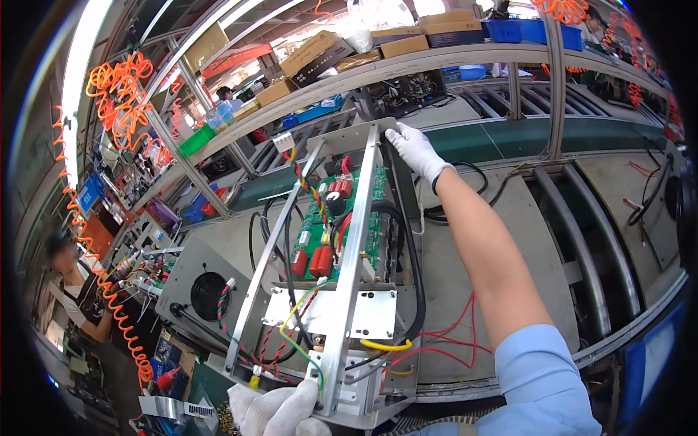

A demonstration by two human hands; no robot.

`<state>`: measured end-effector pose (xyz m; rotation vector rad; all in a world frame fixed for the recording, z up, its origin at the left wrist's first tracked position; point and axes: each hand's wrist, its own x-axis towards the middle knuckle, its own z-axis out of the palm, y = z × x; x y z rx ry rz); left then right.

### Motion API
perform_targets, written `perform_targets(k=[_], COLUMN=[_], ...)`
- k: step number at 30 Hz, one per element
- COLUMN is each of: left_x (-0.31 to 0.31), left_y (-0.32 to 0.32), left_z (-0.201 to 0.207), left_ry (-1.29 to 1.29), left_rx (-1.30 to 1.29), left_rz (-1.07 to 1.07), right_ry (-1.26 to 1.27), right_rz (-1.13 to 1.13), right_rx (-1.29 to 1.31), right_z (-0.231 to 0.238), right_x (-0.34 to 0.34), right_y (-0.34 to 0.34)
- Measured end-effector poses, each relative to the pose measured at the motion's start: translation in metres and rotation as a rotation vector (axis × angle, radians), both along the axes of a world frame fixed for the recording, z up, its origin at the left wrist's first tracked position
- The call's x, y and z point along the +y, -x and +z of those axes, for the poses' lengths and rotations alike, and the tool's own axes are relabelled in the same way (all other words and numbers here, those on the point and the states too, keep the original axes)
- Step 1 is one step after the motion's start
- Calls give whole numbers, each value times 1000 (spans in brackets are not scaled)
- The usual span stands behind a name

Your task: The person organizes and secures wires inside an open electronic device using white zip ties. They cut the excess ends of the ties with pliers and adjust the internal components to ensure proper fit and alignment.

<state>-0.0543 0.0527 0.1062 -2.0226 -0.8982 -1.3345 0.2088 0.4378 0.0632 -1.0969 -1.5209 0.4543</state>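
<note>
In front of me stands an open metal chassis (352, 280) with two long bare rails running from near to far. Inside it is a green circuit board (372, 256) carrying red and black capacitors, with loose wires across it. My right hand (416, 154), in a white glove, is closed on the chassis's far right corner. Also gloved in white, my left hand (275, 411) is closed around the near end, its fingertips beside the rail's foot. A yellow-green wire (291, 320) runs down next to the left fingers. A white connector (285, 141) stands up at the far left rail.
To the left is a grey panel with a round fan (211, 294). Metal rollers (574, 247) lie right of the grey work surface (465, 254). Cardboard boxes (403, 46) fill the shelf above. Orange coiled hoses (120, 87) hang at left, near another person (76, 291).
</note>
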Motion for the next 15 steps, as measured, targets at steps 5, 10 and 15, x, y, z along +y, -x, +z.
perform_targets(k=[5,10,15], left_x=[-1,17,23], left_y=[12,21,7], left_z=[-7,-12,-7], left_ry=[-73,-75,21], left_rx=[-19,-64,-166], left_rz=[-70,-233,-219], right_ry=[-67,-72,-107], right_rz=[-219,-375,-644], right_rx=[67,26,-58], right_z=[-5,-20,3], right_x=[-45,-107,-217], right_y=[-48,-143,-151])
